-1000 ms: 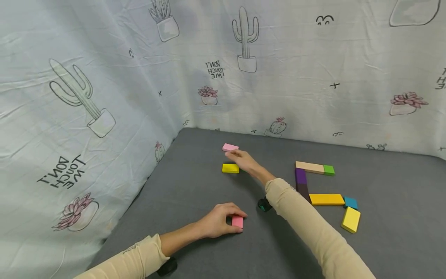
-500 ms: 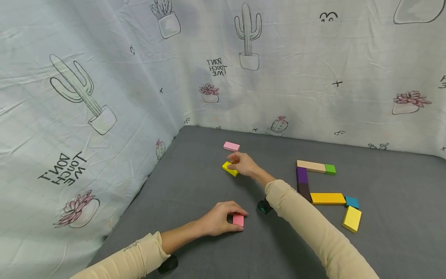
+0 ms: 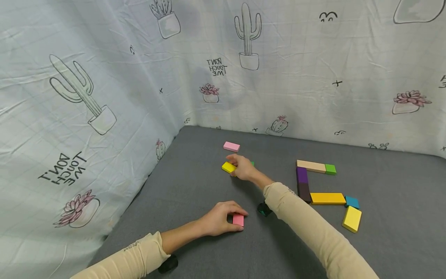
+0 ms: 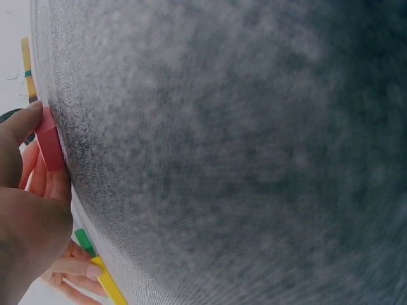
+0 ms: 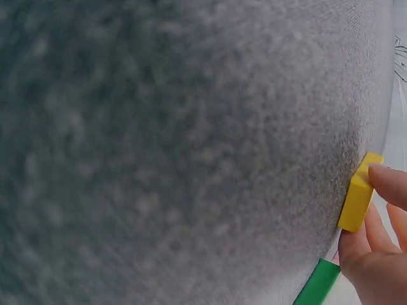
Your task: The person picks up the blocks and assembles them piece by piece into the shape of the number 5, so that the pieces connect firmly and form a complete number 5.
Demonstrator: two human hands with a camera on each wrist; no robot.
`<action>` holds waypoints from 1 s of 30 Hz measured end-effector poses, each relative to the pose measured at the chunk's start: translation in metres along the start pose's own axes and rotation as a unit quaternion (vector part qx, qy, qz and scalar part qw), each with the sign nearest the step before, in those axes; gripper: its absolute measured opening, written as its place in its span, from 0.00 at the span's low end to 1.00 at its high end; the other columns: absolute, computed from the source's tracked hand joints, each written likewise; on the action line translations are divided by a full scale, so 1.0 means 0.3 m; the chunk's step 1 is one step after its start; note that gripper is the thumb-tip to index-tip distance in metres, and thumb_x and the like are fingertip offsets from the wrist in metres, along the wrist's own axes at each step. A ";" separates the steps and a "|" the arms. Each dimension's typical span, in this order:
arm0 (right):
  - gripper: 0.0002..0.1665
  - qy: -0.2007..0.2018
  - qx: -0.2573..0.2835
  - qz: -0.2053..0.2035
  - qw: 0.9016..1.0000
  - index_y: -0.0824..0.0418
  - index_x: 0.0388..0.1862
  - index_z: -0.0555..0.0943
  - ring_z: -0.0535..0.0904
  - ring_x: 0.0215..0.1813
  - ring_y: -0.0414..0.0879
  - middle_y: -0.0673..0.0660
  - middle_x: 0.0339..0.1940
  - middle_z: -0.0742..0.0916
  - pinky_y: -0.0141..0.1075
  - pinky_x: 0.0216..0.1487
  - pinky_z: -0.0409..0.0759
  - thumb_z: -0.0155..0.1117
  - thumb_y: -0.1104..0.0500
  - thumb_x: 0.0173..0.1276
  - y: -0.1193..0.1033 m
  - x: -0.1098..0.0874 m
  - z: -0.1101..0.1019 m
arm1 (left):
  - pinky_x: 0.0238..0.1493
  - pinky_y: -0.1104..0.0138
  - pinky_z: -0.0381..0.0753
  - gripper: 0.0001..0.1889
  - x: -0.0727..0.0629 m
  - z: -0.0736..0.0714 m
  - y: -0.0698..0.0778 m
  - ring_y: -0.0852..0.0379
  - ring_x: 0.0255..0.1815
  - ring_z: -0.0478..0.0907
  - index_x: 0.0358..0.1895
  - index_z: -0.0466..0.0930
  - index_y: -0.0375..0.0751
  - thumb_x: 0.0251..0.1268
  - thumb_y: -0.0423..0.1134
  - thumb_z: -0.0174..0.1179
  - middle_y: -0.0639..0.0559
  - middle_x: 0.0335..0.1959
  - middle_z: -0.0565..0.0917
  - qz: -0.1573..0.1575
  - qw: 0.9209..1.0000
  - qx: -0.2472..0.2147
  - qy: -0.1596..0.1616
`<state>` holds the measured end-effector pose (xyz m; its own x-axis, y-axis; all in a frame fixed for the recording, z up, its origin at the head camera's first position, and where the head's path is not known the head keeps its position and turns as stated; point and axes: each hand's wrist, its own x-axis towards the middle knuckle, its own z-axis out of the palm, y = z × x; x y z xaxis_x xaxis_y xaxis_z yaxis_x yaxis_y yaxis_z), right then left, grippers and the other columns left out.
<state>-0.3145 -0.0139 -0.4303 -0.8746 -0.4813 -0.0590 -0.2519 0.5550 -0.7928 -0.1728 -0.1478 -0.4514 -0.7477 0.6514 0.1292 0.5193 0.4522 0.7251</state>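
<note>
In the head view my left hand holds a pink block on the grey cloth, thumb on the near side and fingers on the far side. The left wrist view shows the same pink block between thumb and fingers. Farther out, my right hand pinches a yellow block, which lies at a slant. In the right wrist view the thumb and fingers meet the yellow block from two sides. A green block lies close to that hand, mostly hidden behind it in the head view.
Beyond the right hand lies a light pink block. To the right, beige, light green, purple, dark, orange-yellow, blue and yellow blocks form a bent line. A printed curtain hangs behind.
My right hand has moved from beside the light pink block nearer to the yellow block and taken hold of it. The yellow block has turned to a slant. The left hand stays put.
</note>
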 end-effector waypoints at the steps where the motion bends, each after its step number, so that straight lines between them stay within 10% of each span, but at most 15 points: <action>1: 0.35 0.000 -0.003 -0.001 1.000 0.65 0.65 0.70 0.72 0.60 0.56 0.63 0.59 0.78 0.44 0.59 0.70 0.66 0.76 0.58 -0.001 0.000 0.002 | 0.43 0.73 0.74 0.18 0.000 0.000 0.000 0.66 0.43 0.74 0.50 0.83 0.39 0.55 0.36 0.71 0.54 0.45 0.81 0.000 1.000 0.001 0.000; 14: 0.25 0.031 -0.102 0.002 0.994 0.71 0.58 0.76 0.74 0.53 0.55 0.65 0.52 0.79 0.44 0.55 0.72 0.67 0.70 0.61 -0.019 0.003 0.033 | 0.44 0.73 0.73 0.18 0.000 0.001 0.002 0.66 0.44 0.75 0.50 0.83 0.38 0.54 0.36 0.71 0.54 0.45 0.81 0.004 1.000 0.008 0.002; 30: 0.31 0.062 0.097 0.034 0.993 0.67 0.68 0.66 0.71 0.60 0.57 0.66 0.61 0.74 0.44 0.56 0.73 0.61 0.69 0.67 -0.025 -0.016 -0.063 | 0.44 0.73 0.74 0.18 0.000 0.001 -0.001 0.65 0.45 0.75 0.51 0.83 0.39 0.55 0.36 0.70 0.54 0.45 0.81 0.003 1.000 0.004 0.000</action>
<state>-0.3164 -0.0030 -0.4127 -0.9340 -0.3537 -0.0500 -0.1175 0.4364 -0.8920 -0.1729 -0.1479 -0.4518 -0.7452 0.6534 0.1333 0.5268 0.4543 0.7184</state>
